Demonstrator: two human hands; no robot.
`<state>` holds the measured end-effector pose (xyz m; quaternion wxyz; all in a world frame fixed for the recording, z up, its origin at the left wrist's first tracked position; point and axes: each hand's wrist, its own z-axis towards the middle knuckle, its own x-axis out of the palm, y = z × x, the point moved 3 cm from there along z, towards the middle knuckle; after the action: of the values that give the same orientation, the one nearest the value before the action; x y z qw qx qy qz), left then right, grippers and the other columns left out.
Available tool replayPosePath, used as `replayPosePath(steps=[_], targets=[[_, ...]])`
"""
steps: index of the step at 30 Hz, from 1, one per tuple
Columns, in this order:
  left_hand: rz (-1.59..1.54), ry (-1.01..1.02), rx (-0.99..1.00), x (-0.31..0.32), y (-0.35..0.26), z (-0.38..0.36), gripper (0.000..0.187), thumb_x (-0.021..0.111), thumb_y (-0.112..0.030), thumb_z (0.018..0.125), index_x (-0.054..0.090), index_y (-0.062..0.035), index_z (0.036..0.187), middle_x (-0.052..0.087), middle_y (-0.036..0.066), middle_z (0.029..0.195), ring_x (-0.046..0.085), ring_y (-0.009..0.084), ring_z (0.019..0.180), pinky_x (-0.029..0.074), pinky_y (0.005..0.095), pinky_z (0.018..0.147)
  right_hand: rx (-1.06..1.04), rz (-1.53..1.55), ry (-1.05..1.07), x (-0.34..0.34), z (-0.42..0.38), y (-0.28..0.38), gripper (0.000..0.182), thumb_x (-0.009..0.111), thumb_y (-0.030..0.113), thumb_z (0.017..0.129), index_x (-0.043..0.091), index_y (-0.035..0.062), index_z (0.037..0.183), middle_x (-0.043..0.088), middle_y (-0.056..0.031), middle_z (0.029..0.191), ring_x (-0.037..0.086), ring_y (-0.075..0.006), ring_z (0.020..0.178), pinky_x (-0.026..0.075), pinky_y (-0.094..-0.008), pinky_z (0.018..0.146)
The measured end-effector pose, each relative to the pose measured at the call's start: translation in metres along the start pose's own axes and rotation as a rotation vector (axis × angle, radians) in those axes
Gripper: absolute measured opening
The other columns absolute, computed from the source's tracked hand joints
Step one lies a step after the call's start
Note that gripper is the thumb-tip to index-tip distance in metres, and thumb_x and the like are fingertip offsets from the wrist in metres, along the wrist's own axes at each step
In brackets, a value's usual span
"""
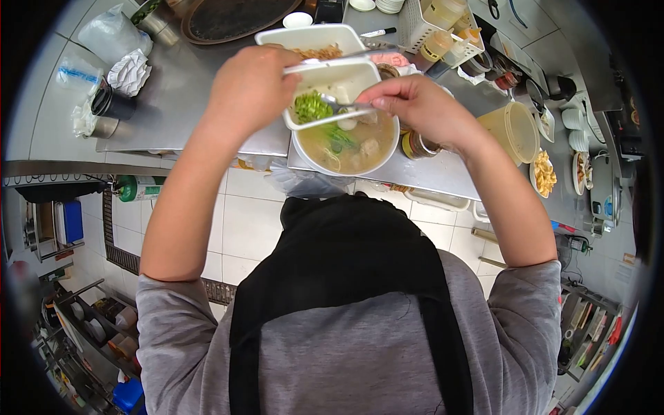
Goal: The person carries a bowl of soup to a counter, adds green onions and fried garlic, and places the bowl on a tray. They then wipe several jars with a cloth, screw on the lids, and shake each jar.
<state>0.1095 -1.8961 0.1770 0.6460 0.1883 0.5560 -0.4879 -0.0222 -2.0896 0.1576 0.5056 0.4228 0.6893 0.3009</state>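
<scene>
Directly above soup [354, 158], chopped greens [311, 107] and metal spoon [354, 106].
Left hand [250, 86] holds the white tub [351, 75]; right hand [415, 102] pinches the spoon; soup bowl [346, 173] at six o'clock.

Nothing is legible: blue print on the clear plastic bag [77, 75] and lettering on the green-and-white cylindrical canister [140, 188] are too small.

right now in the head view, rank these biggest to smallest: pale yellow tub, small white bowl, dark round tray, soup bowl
1. Dark round tray and soup bowl: unsure, tray is cut off, white container hides part of bowl
2. Pale yellow tub
3. Small white bowl
</scene>
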Motion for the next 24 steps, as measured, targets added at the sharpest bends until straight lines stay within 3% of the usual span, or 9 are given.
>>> replayPosePath(steps=[4,6,8,10,11,18,22,23,24], targets=[[0.032,0.009,-0.082,-0.017,0.024,-0.002,0.021,0.068,-0.017,0.084,0.072,-0.0030,0.099,0.070,0.017,0.094,0.067,0.0345,0.077,0.053,0.0393,0.071,-0.002,0.046,-0.106,-0.017,-0.021,0.015,0.021,0.057,0.006,0.097,0.071,0.0021,0.112,0.071,-0.0024,0.099,0.059,-0.0063,0.089,0.048,-0.0248,0.083],[0.081,-0.011,-0.169,-0.024,0.036,-0.005,0.022,0.067,-0.019,0.083,0.073,-0.0044,0.098,0.070,0.018,0.093,0.067,0.0357,0.087,0.053,0.0435,0.080,-0.107,-0.115,-0.246,-0.023,-0.030,0.011,0.020,0.058,0.011,0.097,0.073,0.0078,0.110,0.072,-0.0072,0.098,0.063,-0.0110,0.088,0.049,-0.0270,0.082],[0.096,-0.037,-0.153,-0.024,0.052,-0.009,0.024,0.067,-0.019,0.084,0.073,-0.0039,0.101,0.070,0.020,0.094,0.067,0.0368,0.087,0.053,0.0433,0.079,-0.201,-0.221,-0.318,-0.013,-0.034,-0.012,0.024,0.061,0.008,0.090,0.073,0.0116,0.111,0.070,-0.0049,0.095,0.065,-0.0134,0.084,0.052,-0.0272,0.076],[0.089,-0.067,-0.212,-0.024,0.063,-0.011,0.023,0.067,-0.019,0.085,0.071,-0.0015,0.100,0.070,0.019,0.095,0.067,0.0350,0.077,0.052,0.0383,0.073,-0.458,-1.186,-0.539,0.011,-0.048,-0.013,0.034,0.064,0.007,0.079,0.071,0.0155,0.112,0.064,0.0009,0.088,0.064,-0.0148,0.077,0.053,-0.0272,0.066],[0.087,-0.065,-0.210,-0.023,0.064,-0.013,0.023,0.067,-0.019,0.085,0.071,-0.0015,0.100,0.070,0.019,0.095,0.067,0.0350,0.077,0.052,0.0383,0.073,-0.588,-1.349,-0.586,0.020,-0.049,-0.019,0.044,0.065,0.009,0.070,0.070,0.0185,0.112,0.057,0.0048,0.082,0.061,-0.0142,0.072,0.052,-0.0273,0.058],[-0.006,-0.078,-0.156,-0.016,0.047,-0.014,0.024,0.068,-0.018,0.084,0.072,-0.0016,0.101,0.070,0.020,0.096,0.067,0.0359,0.082,0.053,0.0399,0.075,-0.612,-1.155,-0.834,-0.015,-0.063,0.026,0.044,0.064,0.008,0.069,0.070,0.0166,0.112,0.058,0.0034,0.084,0.062,-0.0162,0.074,0.052,-0.0293,0.059],[-0.147,-0.085,-0.073,-0.008,0.023,-0.013,0.020,0.069,-0.015,0.083,0.072,-0.0018,0.097,0.070,0.017,0.096,0.066,0.0363,0.085,0.053,0.0408,0.076,-0.681,-1.105,-0.694,0.010,-0.045,0.042,0.037,0.066,0.007,0.071,0.071,0.0118,0.107,0.062,-0.0021,0.085,0.065,-0.0200,0.083,0.054,-0.0310,0.064],[-0.167,-0.112,-0.016,-0.007,0.017,-0.014,0.017,0.070,-0.011,0.084,0.070,0.0007,0.097,0.068,0.017,0.091,0.064,0.0311,0.068,0.051,0.0356,0.063,-0.659,-1.073,-0.600,0.019,-0.041,0.045,0.030,0.065,0.007,0.074,0.071,0.0100,0.103,0.063,-0.0040,0.087,0.065,-0.0211,0.086,0.055,-0.0308,0.065],[-0.168,-0.118,-0.009,-0.007,0.012,-0.016,0.017,0.070,-0.011,0.084,0.070,0.0007,0.097,0.068,0.017,0.091,0.064,0.0311,0.068,0.051,0.0356,0.063,-0.659,-1.079,-0.606,0.024,-0.039,0.047,0.030,0.065,0.007,0.074,0.071,0.0100,0.103,0.063,-0.0040,0.087,0.065,-0.0211,0.086,0.055,-0.0308,0.065]])
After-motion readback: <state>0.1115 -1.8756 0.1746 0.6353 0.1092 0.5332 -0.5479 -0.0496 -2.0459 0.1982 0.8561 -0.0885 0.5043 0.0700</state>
